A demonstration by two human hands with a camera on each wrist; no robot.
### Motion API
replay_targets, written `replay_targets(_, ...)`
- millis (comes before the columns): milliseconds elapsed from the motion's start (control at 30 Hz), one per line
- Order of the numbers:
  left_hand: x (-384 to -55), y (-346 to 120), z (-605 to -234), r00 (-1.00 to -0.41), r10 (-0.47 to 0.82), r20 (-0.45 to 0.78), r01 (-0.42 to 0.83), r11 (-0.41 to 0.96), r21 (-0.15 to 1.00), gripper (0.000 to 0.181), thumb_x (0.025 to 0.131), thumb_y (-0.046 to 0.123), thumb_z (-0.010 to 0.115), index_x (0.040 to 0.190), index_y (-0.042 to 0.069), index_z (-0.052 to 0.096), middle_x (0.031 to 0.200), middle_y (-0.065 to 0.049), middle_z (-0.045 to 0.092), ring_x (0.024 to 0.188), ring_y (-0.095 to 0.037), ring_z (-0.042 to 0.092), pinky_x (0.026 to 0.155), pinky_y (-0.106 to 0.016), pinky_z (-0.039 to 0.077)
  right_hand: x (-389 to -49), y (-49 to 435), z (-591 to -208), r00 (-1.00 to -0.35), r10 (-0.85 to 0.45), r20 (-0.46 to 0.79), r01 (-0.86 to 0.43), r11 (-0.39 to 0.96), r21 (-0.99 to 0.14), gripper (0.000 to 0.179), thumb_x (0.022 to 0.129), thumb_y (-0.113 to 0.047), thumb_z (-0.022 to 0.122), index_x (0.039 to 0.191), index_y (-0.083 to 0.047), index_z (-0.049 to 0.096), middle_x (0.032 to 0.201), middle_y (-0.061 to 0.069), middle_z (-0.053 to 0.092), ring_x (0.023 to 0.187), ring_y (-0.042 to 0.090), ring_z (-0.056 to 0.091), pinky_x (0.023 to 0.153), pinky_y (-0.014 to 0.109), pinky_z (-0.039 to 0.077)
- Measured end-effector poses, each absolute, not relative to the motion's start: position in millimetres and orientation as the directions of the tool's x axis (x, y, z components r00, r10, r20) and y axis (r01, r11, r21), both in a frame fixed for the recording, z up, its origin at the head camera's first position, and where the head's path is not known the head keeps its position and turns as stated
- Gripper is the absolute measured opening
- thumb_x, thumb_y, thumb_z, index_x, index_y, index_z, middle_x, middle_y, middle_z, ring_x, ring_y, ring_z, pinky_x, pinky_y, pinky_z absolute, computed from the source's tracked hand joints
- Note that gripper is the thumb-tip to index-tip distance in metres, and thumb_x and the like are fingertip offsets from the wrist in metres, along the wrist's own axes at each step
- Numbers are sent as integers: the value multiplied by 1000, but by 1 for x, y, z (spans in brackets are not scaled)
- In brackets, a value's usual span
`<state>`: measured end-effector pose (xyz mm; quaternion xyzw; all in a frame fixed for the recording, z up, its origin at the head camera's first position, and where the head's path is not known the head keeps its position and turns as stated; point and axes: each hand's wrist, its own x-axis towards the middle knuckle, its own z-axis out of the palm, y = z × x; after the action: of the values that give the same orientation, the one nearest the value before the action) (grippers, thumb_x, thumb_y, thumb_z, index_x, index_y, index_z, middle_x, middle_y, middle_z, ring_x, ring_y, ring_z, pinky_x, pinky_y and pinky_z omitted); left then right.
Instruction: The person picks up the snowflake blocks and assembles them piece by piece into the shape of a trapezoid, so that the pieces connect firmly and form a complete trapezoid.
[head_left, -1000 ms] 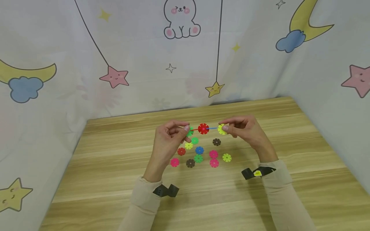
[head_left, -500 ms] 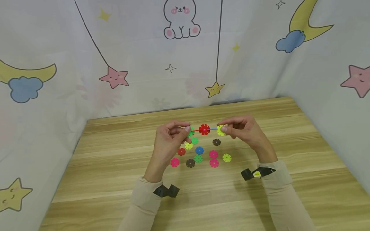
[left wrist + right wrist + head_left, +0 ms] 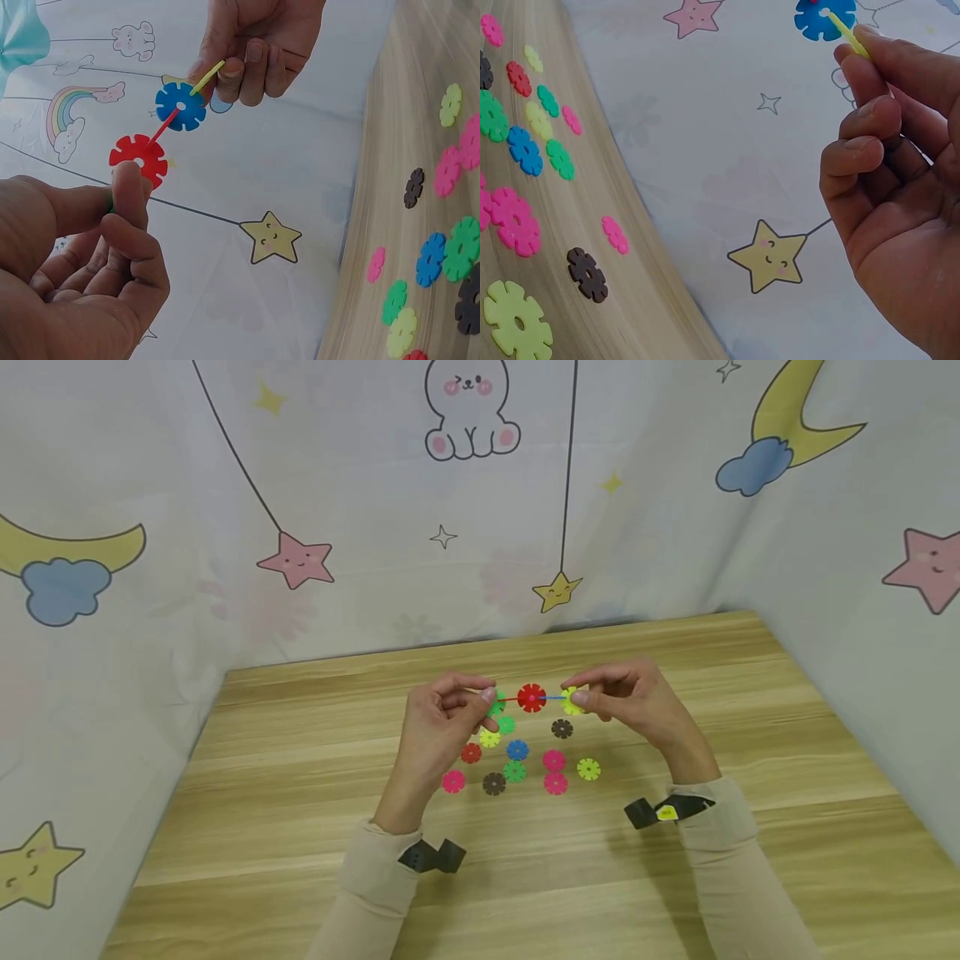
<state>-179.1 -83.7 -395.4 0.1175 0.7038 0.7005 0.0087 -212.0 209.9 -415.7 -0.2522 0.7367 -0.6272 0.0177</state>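
My left hand (image 3: 442,727) pinches the green notched plastic disc (image 3: 498,703) at the left end of a linked chain held above the table. In the middle, a red disc (image 3: 532,697) faces the head camera. A blue disc (image 3: 181,106), edge-on to the head camera, joins it to the yellow disc (image 3: 571,700). Thumb and forefinger of my right hand (image 3: 645,714) pinch that yellow disc at the right end. Another red disc (image 3: 138,162) links the green one with the middle; in the left wrist view fingers hide most of the green disc.
Loose notched discs lie on the wooden table (image 3: 300,827) beneath the hands, among them a brown disc (image 3: 562,728), a blue disc (image 3: 517,750) and a yellow disc (image 3: 588,769). A printed cloth (image 3: 375,568) hangs behind the table.
My right hand and the yellow disc have shifted slightly left. The middle red disc has moved a little right and down. The loose discs lie where they were.
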Motion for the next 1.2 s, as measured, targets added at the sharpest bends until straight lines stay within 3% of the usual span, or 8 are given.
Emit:
replay_targets(333, -179, -84, -397, -965, 181, 190, 193, 0, 981, 18, 103, 7, 72, 117, -4, 75, 85, -17, 74, 62, -7, 72, 54, -18, 45, -211, 208, -413, -850, -428, 306, -371, 77, -925, 14, 94, 7, 75, 107, 5, 80, 73, -7, 68, 59, 16, 48, 48, 30, 40)
replay_targets(567, -179, -83, -396, -960, 179, 214, 220, 12, 975, 15, 102, 4, 72, 114, -4, 76, 79, -1, 74, 62, -7, 71, 49, -18, 39, -211, 205, -415, -837, -455, 304, -372, 64, -926, 16, 94, 9, 73, 107, 5, 80, 71, -8, 64, 59, 15, 46, 49, 26, 39)
replay_targets(667, -179, -83, -396, -961, 176, 215, 223, 27, 974, 14, 101, 4, 73, 114, -2, 76, 79, -1, 73, 62, -8, 71, 47, -18, 35, -211, 204, -415, -840, -457, 294, -369, 83, -926, 15, 95, 7, 74, 108, 4, 80, 71, -8, 64, 59, 14, 47, 50, 26, 41)
replay_targets(900, -180, -82, -396, -962, 183, 204, 212, 29, 977, 14, 102, 5, 72, 114, 0, 77, 85, -20, 72, 62, -9, 71, 47, -18, 33, -213, 206, -418, -835, -451, 315, -375, 48, -926, 14, 97, 8, 70, 108, 8, 78, 76, -8, 68, 59, 16, 47, 49, 29, 40)
replay_targets(1067, -181, -83, -396, -965, 184, 186, 194, 25, 981, 15, 103, 7, 72, 115, 0, 76, 81, -5, 72, 62, -8, 71, 52, -17, 40, -214, 207, -420, -835, -446, 322, -369, 20, -929, 17, 98, 7, 70, 110, 3, 80, 84, -5, 75, 60, 19, 48, 52, 26, 43)
replay_targets(1200, -181, -82, -396, -967, 182, 177, 182, 12, 983, 16, 103, 7, 72, 115, -1, 76, 81, -3, 73, 62, -7, 71, 56, -17, 45, -215, 208, -421, -839, -442, 318, -363, 19, -931, 18, 98, 7, 70, 110, 1, 81, 89, -4, 77, 61, 18, 50, 53, 25, 44)
